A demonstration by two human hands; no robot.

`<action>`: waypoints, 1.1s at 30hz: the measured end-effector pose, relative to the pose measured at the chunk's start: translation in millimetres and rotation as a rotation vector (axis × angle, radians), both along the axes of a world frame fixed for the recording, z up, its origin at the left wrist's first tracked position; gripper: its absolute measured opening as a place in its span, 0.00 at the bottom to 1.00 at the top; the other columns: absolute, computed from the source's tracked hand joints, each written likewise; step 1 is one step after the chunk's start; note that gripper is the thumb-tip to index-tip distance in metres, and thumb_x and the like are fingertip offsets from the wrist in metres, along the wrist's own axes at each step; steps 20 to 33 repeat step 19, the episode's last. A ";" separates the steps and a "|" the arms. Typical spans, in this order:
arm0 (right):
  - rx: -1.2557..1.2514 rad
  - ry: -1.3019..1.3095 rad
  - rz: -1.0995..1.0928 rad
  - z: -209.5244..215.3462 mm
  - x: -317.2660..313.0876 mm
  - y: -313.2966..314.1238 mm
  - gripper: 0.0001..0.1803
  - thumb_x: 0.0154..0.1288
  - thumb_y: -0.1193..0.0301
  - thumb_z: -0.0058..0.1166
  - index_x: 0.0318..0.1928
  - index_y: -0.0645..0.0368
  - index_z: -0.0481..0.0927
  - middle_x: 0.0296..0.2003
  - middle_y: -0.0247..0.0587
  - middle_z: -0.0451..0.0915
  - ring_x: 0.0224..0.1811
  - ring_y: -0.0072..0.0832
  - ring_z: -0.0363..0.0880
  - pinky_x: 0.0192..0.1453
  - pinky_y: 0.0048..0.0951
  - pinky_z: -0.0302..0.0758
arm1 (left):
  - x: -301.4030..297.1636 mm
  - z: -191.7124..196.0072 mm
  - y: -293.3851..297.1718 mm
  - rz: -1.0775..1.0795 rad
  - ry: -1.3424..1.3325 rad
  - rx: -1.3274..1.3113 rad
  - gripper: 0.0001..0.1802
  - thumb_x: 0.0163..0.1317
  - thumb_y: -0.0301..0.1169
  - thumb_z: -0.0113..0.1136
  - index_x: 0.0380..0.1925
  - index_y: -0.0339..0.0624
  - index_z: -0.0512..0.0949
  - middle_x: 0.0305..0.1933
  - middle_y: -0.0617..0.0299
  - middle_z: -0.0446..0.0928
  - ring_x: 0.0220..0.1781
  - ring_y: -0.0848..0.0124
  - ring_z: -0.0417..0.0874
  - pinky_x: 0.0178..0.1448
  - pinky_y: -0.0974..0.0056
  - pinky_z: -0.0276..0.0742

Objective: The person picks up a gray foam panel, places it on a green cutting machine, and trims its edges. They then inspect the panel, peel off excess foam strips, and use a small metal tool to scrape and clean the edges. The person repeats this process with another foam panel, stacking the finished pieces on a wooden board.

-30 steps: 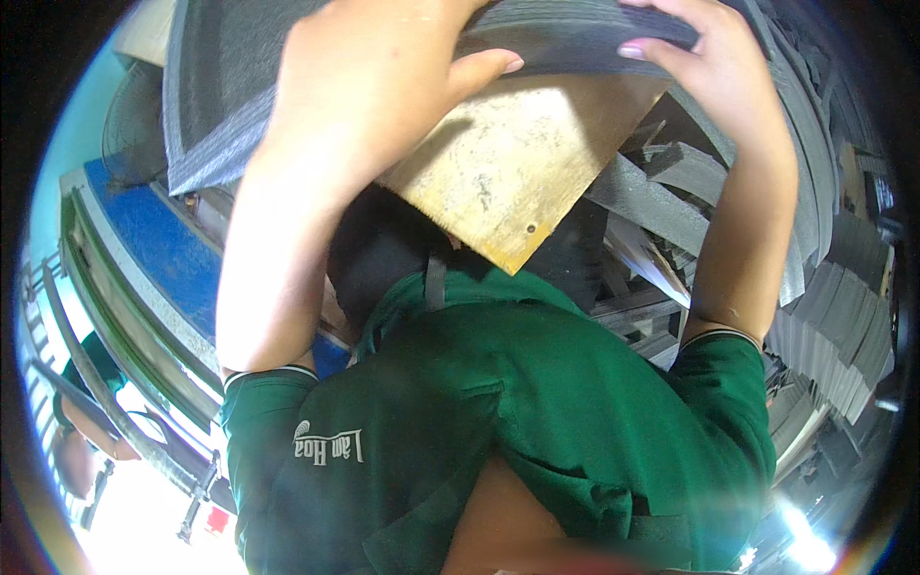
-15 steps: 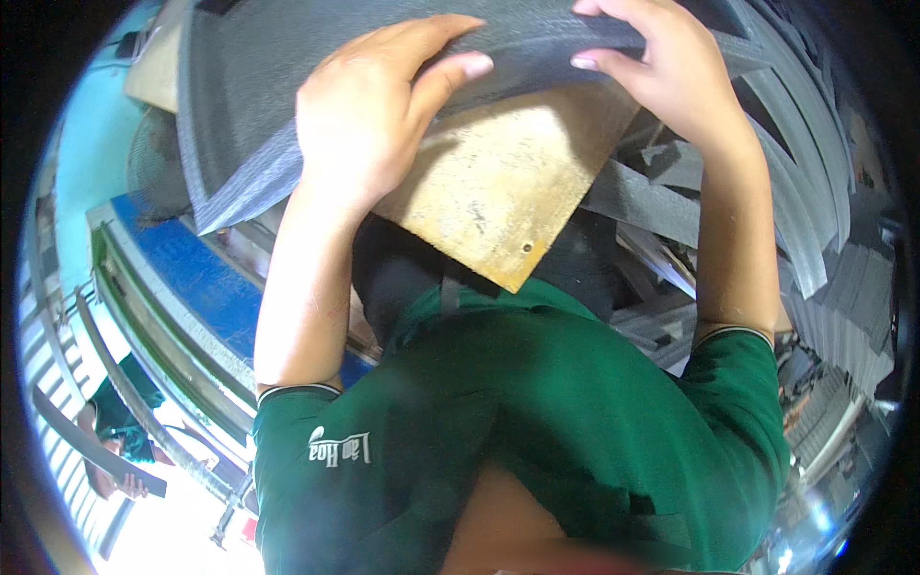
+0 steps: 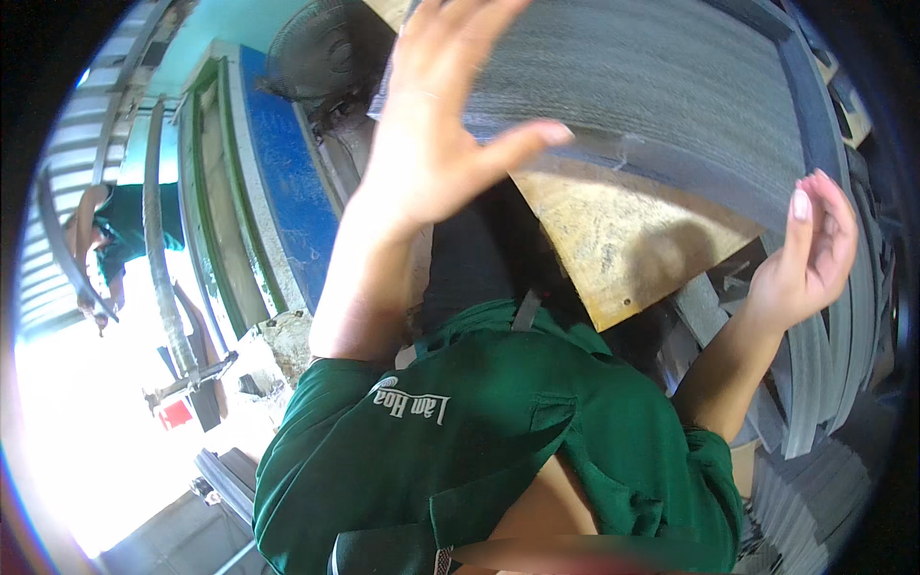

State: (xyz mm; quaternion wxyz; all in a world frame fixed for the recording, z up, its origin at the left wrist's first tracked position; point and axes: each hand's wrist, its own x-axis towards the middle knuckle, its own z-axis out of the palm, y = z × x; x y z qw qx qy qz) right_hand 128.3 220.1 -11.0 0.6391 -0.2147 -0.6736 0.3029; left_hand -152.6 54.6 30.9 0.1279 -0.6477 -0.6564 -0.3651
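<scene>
A large grey panel [image 3: 652, 86] with a raised rim and a fine-lined surface lies across a worn wooden board [image 3: 632, 244]. Over the panel's left end is my left hand [image 3: 431, 125], its fingers spread and thumb stretched out; the upper edge of the picture cuts off its fingertips. No held thing shows in it. My right hand [image 3: 810, 249] is beside the panel's near right corner, palm partly turned up. Its fingers are loosely bent, with a gap to the thumb and nothing visible between them. Whether it touches the rim I cannot tell.
Long grey strips [image 3: 815, 374] curve along the right, with a stack of grey pieces [image 3: 805, 503] below. A black fan [image 3: 321, 48] stands at the far left near a blue panel [image 3: 283, 172]. Another person [image 3: 134, 225] at left holds a dark curved strip.
The view has swung, so the panel and board appear farther right. My hands have moved apart: the left has spread wider, and the right has dropped to the near right corner.
</scene>
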 end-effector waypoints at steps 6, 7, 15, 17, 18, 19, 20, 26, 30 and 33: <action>0.220 -0.304 0.200 29.0 -41.3 -45.7 0.19 0.58 0.75 0.72 0.50 0.64 0.86 0.50 0.46 0.83 0.54 0.35 0.80 0.61 0.36 0.76 | 38.9 17.2 -1.9 0.196 0.227 -0.370 0.55 0.46 0.50 0.80 0.75 0.51 0.68 0.83 0.36 0.50 0.84 0.29 0.40 0.77 0.18 0.39; 0.292 -0.440 0.239 32.0 -46.2 -51.3 0.19 0.55 0.74 0.73 0.49 0.62 0.87 0.51 0.45 0.82 0.54 0.37 0.80 0.61 0.37 0.75 | 44.1 16.8 -2.2 0.195 0.263 -0.394 0.54 0.46 0.51 0.80 0.75 0.53 0.69 0.83 0.36 0.50 0.83 0.28 0.40 0.75 0.15 0.39; 0.314 -0.336 0.301 20.6 -75.6 -59.7 0.12 0.50 0.79 0.72 0.38 0.58 0.90 0.40 0.38 0.84 0.52 0.40 0.78 0.62 0.40 0.74 | 59.7 11.8 1.8 -0.010 0.346 -0.371 0.29 0.49 0.44 0.75 0.55 0.56 0.86 0.84 0.49 0.56 0.82 0.23 0.44 0.72 0.10 0.36; 0.271 -0.366 0.293 17.7 -70.9 -60.5 0.09 0.50 0.80 0.70 0.34 0.57 0.89 0.37 0.37 0.84 0.51 0.41 0.79 0.60 0.40 0.75 | 60.5 10.1 0.7 -0.043 0.282 -0.424 0.31 0.48 0.43 0.76 0.56 0.58 0.85 0.84 0.49 0.54 0.82 0.23 0.42 0.72 0.10 0.34; 0.289 -0.377 0.272 15.8 -70.8 -58.3 0.09 0.50 0.80 0.70 0.33 0.56 0.88 0.38 0.35 0.85 0.50 0.41 0.79 0.58 0.39 0.75 | 60.5 8.6 1.0 -0.059 0.243 -0.445 0.32 0.48 0.43 0.76 0.58 0.59 0.85 0.85 0.50 0.53 0.83 0.24 0.41 0.72 0.10 0.34; 0.310 -0.380 0.250 14.4 -71.7 -51.8 0.09 0.49 0.79 0.69 0.32 0.54 0.88 0.38 0.34 0.85 0.49 0.41 0.79 0.56 0.39 0.75 | 60.8 7.6 2.0 -0.065 0.242 -0.445 0.32 0.48 0.43 0.76 0.58 0.59 0.85 0.85 0.50 0.53 0.83 0.24 0.41 0.72 0.10 0.34; 0.310 -0.380 0.250 14.4 -71.7 -51.8 0.09 0.49 0.79 0.69 0.32 0.54 0.88 0.38 0.34 0.85 0.49 0.41 0.79 0.56 0.39 0.75 | 60.8 7.6 2.0 -0.065 0.242 -0.445 0.32 0.48 0.43 0.76 0.58 0.59 0.85 0.85 0.50 0.53 0.83 0.24 0.41 0.72 0.10 0.34; 0.310 -0.380 0.250 14.4 -71.7 -51.8 0.09 0.49 0.79 0.69 0.32 0.54 0.88 0.38 0.34 0.85 0.49 0.41 0.79 0.56 0.39 0.75 | 60.8 7.6 2.0 -0.065 0.242 -0.445 0.32 0.48 0.43 0.76 0.58 0.59 0.85 0.85 0.50 0.53 0.83 0.24 0.41 0.72 0.10 0.34; 0.310 -0.380 0.250 14.4 -71.7 -51.8 0.09 0.49 0.79 0.69 0.32 0.54 0.88 0.38 0.34 0.85 0.49 0.41 0.79 0.56 0.39 0.75 | 60.8 7.6 2.0 -0.065 0.242 -0.445 0.32 0.48 0.43 0.76 0.58 0.59 0.85 0.85 0.50 0.53 0.83 0.24 0.41 0.72 0.10 0.34; 0.310 -0.380 0.250 14.4 -71.7 -51.8 0.09 0.49 0.79 0.69 0.32 0.54 0.88 0.38 0.34 0.85 0.49 0.41 0.79 0.56 0.39 0.75 | 60.8 7.6 2.0 -0.065 0.242 -0.445 0.32 0.48 0.43 0.76 0.58 0.59 0.85 0.85 0.50 0.53 0.83 0.24 0.41 0.72 0.10 0.34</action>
